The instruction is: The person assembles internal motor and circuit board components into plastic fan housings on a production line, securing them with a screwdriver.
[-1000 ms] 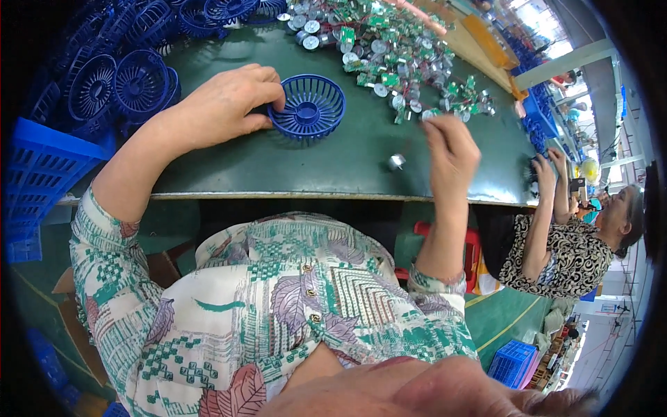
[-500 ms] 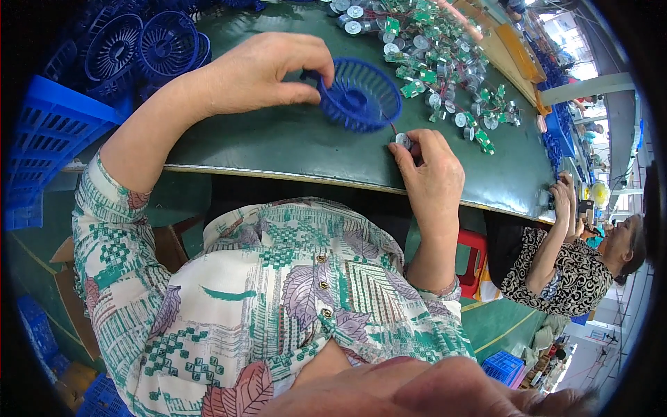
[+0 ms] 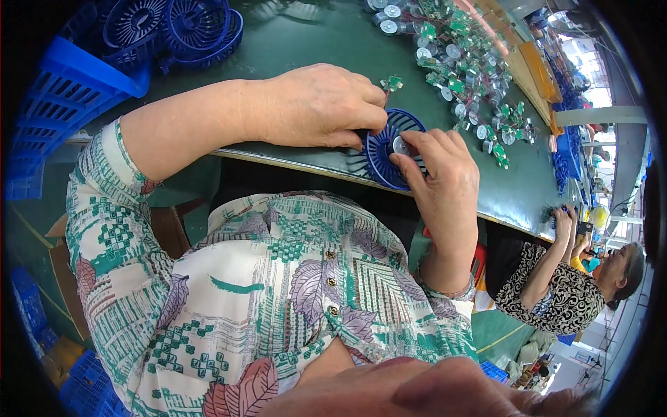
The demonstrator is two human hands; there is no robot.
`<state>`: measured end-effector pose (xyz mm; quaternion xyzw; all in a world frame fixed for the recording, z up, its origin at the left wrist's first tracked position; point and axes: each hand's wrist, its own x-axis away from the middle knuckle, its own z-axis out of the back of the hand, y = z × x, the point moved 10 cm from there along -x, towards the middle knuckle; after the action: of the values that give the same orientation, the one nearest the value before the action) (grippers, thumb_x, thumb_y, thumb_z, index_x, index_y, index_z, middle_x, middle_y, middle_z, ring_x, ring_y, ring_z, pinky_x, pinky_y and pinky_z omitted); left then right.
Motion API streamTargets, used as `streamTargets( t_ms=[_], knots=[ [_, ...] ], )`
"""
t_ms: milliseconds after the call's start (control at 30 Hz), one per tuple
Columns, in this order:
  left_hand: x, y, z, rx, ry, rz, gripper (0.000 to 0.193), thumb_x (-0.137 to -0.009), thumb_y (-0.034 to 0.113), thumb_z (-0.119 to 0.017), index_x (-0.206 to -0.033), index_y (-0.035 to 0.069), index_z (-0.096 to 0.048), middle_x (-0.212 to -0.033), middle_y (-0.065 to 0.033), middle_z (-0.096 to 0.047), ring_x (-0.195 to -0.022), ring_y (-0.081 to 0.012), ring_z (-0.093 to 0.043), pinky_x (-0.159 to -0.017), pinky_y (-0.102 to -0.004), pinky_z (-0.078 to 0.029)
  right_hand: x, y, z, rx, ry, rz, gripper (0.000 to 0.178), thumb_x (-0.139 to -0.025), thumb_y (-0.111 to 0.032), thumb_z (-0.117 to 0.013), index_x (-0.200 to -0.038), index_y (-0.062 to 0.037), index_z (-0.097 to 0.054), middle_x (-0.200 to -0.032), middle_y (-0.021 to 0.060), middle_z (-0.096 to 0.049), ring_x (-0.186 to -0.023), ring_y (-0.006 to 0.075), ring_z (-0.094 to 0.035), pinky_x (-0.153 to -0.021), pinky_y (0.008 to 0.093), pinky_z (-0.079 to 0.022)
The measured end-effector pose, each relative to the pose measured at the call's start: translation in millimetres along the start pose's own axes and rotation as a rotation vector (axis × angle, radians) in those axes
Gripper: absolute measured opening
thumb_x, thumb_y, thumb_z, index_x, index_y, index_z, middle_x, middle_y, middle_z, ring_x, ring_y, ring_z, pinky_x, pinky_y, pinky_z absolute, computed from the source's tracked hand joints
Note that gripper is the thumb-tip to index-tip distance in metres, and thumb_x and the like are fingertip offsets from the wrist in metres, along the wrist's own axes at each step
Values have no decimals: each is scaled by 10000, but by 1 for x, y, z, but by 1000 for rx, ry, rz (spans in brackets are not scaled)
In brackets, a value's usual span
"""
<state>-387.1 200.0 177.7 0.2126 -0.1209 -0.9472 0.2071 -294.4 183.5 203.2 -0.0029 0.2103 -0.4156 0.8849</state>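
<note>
A blue round slotted fan grille stands tilted near the front edge of the green table. My left hand has its fingers and thumb closed on the left rim of this grille. Between the thumb and fingers of my right hand is a small round silver motor, held at the hollow of the grille. Whether the motor touches the grille's centre cannot be made out. Just beyond the grille lies a small green circuit board, with a short red wire running from it toward the grille.
Several motors with green circuit boards lie in a heap at the far right. More blue grilles are stacked at the far left, behind a blue plastic crate. A co-worker sits farther right along the table.
My right hand has brought the motor from beside the grille into its hollow. The grille, in my left hand, has moved nearer the table edge and tilted. The circuit board now shows beyond it.
</note>
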Motion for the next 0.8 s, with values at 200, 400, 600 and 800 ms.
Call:
streamTargets(
  t_ms=[200,400,600,800],
  knots=[
    [2,7,-4,-98,22,-26,271,-755,184,-726,-964,81,-587,-1014,-94,-590,-951,-278,-585,-811,-393,-480,3,1,-3,-34,-53,-28,232,-739,-118,-745,-933,-20,-662,-821,106,-618,-776,295,-571,-699,396,-462],
    [0,11,-6,-130,36,-33,282,-751,195,-728,-958,78,-576,-979,-97,-578,-927,-274,-587,-780,-390,-487,1,2,-3,4,-81,-15,236,-739,-81,-746,-953,-26,-664,-815,101,-633,-766,289,-579,-671,375,-463],
    [-1,5,-9,-111,35,-28,302,-746,194,-737,-964,72,-568,-994,-103,-581,-923,-288,-591,-772,-399,-500,-3,3,-7,45,-130,3,195,-760,-146,-734,-881,-32,-632,-817,103,-622,-784,303,-578,-691,403,-458],
    [-1,9,-6,-79,60,-54,287,-754,187,-733,-958,73,-566,-994,-106,-580,-923,-294,-588,-769,-405,-502,0,-2,-7,54,-148,133,202,-760,-155,-727,-874,-51,-596,-801,87,-584,-779,284,-580,-676,397,-455]
  ],
)
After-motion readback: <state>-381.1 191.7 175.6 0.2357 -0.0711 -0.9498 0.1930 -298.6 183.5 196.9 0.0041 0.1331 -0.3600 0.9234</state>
